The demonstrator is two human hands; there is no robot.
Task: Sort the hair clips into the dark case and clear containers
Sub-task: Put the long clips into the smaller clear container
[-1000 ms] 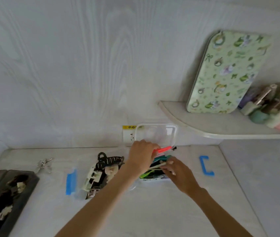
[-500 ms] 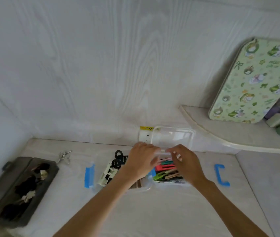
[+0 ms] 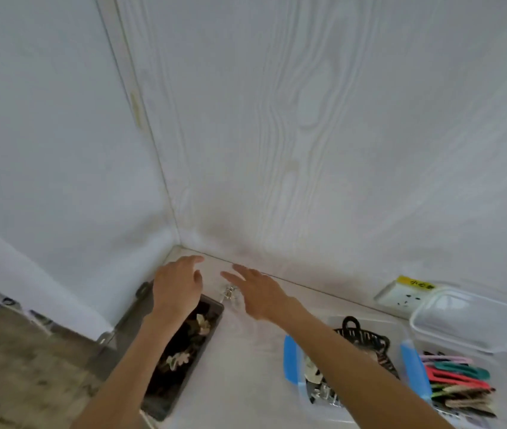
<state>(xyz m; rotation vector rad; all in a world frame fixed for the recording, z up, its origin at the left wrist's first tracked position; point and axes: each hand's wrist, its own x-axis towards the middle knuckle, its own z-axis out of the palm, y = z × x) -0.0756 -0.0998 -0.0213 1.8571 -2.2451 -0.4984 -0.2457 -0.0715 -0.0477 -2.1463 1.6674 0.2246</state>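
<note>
Both hands reach into the corner, lower centre of the frame: left hand with loosely spread fingers, holding nothing, above the far end of the dark case; right hand flat and wide, fingers straight, holding nothing, just right of a small silvery clip lying loose on the counter beside the case's far corner. Dark case: open, lower left, holding pale and dark clips. Two clear containers with blue latches, lower right: nearer one with a black claw clip, farther one with coloured flat clips. Clear lid leaning behind. Step in hand, as judged: picking up the silvery clip. Advice: pinch it by its body with thumb and forefinger, lift straight, avoid sliding it against the case.
</note>
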